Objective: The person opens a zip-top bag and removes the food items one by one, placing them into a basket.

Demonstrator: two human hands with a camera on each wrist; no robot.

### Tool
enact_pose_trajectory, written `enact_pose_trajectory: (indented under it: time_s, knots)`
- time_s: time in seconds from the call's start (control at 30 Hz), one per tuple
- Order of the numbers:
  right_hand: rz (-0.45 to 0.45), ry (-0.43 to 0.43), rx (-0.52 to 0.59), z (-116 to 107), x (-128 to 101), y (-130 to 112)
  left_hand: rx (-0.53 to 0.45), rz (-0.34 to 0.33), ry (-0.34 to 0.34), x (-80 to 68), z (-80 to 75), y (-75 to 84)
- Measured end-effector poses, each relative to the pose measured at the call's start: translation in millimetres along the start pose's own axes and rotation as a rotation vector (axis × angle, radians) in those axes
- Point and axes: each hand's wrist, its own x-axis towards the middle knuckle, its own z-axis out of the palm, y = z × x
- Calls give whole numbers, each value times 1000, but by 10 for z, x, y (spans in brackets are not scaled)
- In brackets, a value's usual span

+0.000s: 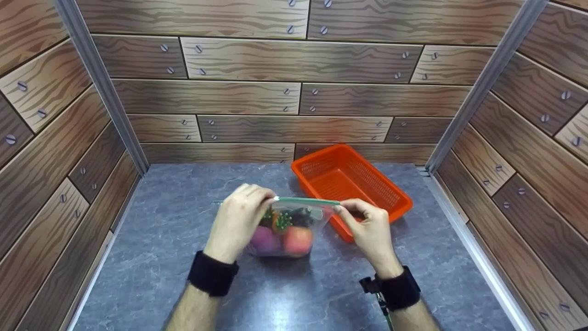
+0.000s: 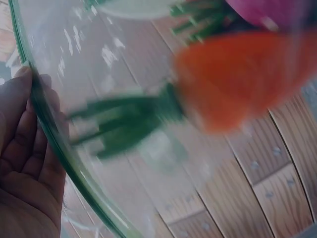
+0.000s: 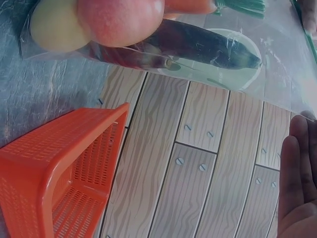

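Both wrists wear black bands, nearest the camera. Left hand (image 1: 239, 220) pinches the left end of the green zip strip (image 1: 308, 201) on a clear plastic bag (image 1: 287, 230), fingers curled over the top edge. Right hand (image 1: 370, 230) pinches the strip's right end, thumb and forefinger closed on it. Bag hangs between the two hands, held up over the grey bench (image 1: 151, 257), its bottom close to the surface; touching or not, can't tell. Inside the bag: a reddish apple (image 1: 297, 240), a purple piece (image 1: 264, 239) beside it, an orange carrot with green top (image 1: 280, 221), a dark long piece (image 1: 301, 215) higher up. Right wrist view also shows a pale yellow round thing (image 3: 54, 29) next to the apple. Left wrist view is blurred, mostly bag film and carrot. Behind the right hand, an orange plastic basket (image 1: 390, 193) sits on the bench, near the back wall. Wood-pattern panels (image 1: 294, 92) close in three sides.
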Motion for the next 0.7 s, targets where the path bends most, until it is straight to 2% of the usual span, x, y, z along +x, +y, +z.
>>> enact_pose_trajectory:
  time_s: [0.17, 0.3, 0.47, 0.7]
  knots:
    - [28, 6, 3, -17, 10, 23, 23, -53, 29, -66, -129, -179]
    - [32, 12, 14, -22, 9, 42, 43, -66, 61, -109, -214, -301]
    - [35, 17, 17, -24, 1, 73, 61, -76, 89, -166, -306, -415]
    - [62, 17, 17, -51, -2, 103, 66, -136, 130, -251, -412, -557]
